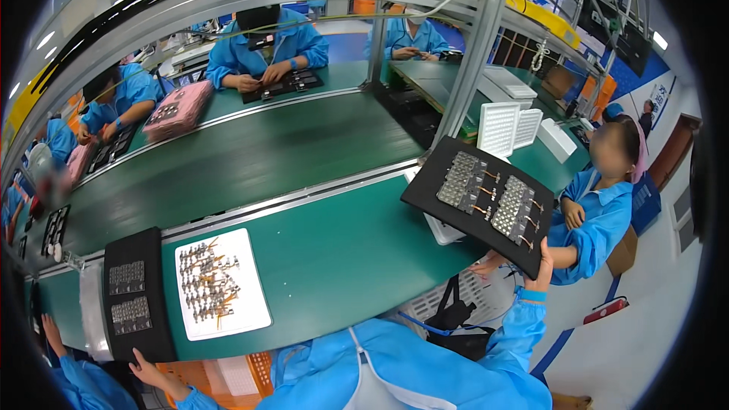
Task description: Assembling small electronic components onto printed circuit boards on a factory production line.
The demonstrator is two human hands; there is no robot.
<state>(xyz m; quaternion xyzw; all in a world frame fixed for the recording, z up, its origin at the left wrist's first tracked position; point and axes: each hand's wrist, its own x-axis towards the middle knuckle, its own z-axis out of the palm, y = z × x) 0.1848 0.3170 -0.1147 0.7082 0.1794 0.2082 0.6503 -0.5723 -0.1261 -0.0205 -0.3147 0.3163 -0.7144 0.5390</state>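
Observation:
At the right, my right hand [541, 267] grips the near corner of a black foam board [425, 196], which is raised and tilted above the bench. Two groups of small metal plates [462, 182] with copper-coloured tails lie on it. My left hand [150, 372] is at the front edge of a second black foam board [135, 243] at the left, fingers apart and touching that edge. This board lies flat and bears two grey dotted plate groups [130, 314]. Between the boards, a white tray [258, 311] holds many small parts with orange tails.
A co-worker [592, 205] stands right, one hand [488, 264] under the raised board's edge. Another person's hand [53, 334] rests at far left. Beyond the green bench [334, 258] runs a conveyor belt [273, 159]; a metal post [474, 53] rises beside it. An orange crate [190, 380] sits below.

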